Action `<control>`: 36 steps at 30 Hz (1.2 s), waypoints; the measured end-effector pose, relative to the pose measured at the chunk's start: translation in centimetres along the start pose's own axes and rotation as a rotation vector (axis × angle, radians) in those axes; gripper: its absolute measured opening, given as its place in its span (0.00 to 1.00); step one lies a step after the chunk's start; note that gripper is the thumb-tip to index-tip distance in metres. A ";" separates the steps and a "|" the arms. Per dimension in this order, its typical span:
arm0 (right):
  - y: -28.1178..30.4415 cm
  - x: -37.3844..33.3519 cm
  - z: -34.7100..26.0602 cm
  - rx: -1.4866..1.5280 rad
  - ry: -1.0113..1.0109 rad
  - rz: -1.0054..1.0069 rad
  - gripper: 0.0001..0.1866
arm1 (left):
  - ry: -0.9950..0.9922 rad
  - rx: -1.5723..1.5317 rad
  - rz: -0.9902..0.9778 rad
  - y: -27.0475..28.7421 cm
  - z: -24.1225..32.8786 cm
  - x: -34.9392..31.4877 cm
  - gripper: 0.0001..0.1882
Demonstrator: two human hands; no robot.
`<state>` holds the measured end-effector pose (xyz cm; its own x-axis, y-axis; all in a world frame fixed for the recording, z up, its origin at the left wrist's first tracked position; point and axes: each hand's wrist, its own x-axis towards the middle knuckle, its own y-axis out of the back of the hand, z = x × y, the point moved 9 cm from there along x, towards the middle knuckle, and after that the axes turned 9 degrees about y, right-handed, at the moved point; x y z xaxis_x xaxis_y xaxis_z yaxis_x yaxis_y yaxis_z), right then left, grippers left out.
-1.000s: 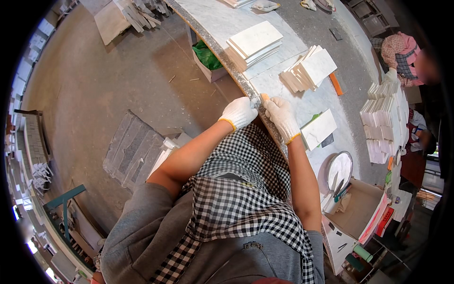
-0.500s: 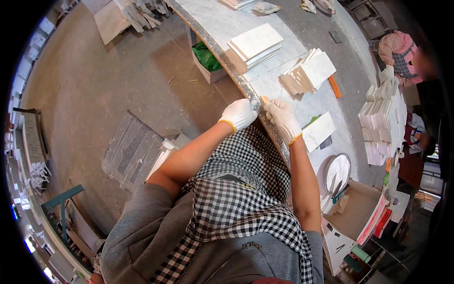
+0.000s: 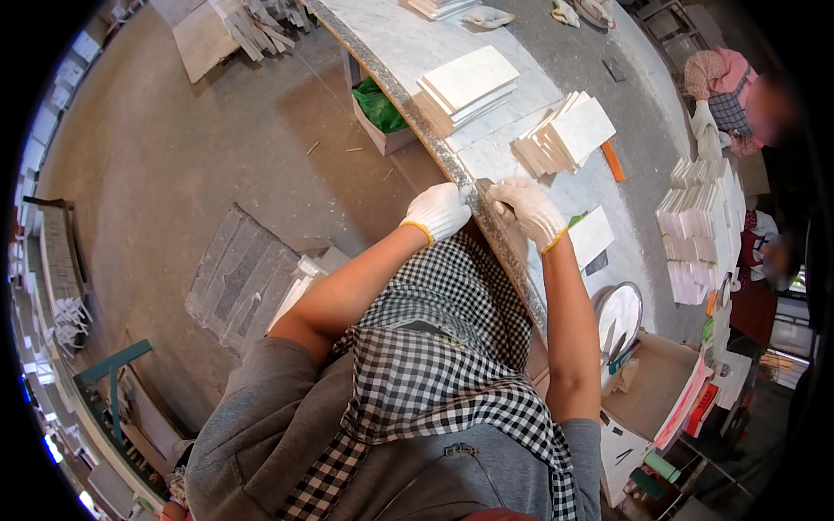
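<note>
Both my hands wear white knit gloves with yellow cuffs and meet at the speckled front edge of the worktable [image 3: 434, 149]. My left hand [image 3: 436, 211] is closed in a fist at that edge, around something small and greyish that I cannot make out. Just across the edge, my right hand [image 3: 528, 211] has its fingers pinched together, with a thin dark tip showing at them; the object's kind is unclear. A white tile [image 3: 591, 236] lies beside my right wrist, over a green piece and a dark grey one.
Ahead are a neat stack of white tiles [image 3: 473, 76], a fanned stack [image 3: 569, 130] and an orange strip [image 3: 612, 161]. Taller tile piles [image 3: 695, 217] stand right, near a co-worker in pink [image 3: 725, 74]. A round dish [image 3: 621, 314] and an open carton [image 3: 656, 395] sit nearer me.
My right hand has turned and shifted slightly right, its forearm swinging outward. The tan tip at its fingers now looks dark. My left hand stays nearly still. The co-worker's arm has moved.
</note>
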<state>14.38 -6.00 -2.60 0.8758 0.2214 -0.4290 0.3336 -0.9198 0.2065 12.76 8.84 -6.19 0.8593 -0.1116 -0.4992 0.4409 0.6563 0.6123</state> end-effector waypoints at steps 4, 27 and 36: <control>-0.3 -0.7 0.0 0.159 -0.075 0.000 0.09 | -0.059 0.029 0.010 -0.1 0.3 0.0 0.17; -1.9 -1.1 2.4 -0.134 0.120 0.323 0.15 | 0.002 -0.125 0.022 0.1 -0.4 0.0 0.20; -2.3 -2.4 -0.5 -0.740 0.223 0.502 0.18 | -0.068 -0.113 0.052 -1.2 -0.8 1.8 0.19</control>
<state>11.72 -4.22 -1.58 0.9994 -0.0201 0.0265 -0.0330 -0.4999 0.8654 13.61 8.47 -8.34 0.8974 -0.1235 -0.4235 0.3670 0.7419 0.5612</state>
